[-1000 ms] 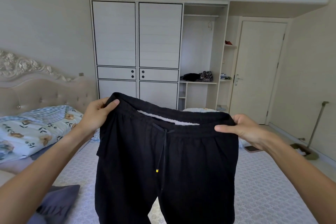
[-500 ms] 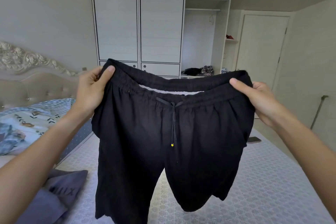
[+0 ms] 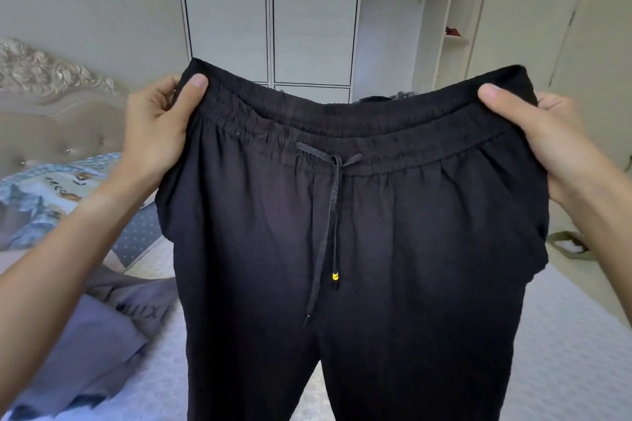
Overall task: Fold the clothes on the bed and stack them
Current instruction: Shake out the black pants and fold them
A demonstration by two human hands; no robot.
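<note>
Black trousers [image 3: 359, 249] lifted higher and nearer than before, left hand [image 3: 155, 133] and right hand [image 3: 543, 143] each pinching one waistband corner, one grey garment [image 3: 95, 328] on the bed [image 3: 564, 352]

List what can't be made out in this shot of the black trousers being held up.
- Head view: hems of the black trousers, cut off by the bottom edge.
- Bed surface behind them, hidden by the cloth.
- Fingers of left hand and right hand, behind the waistband; only thumbs show.
- Grey garment's lettering, blurred.
</note>
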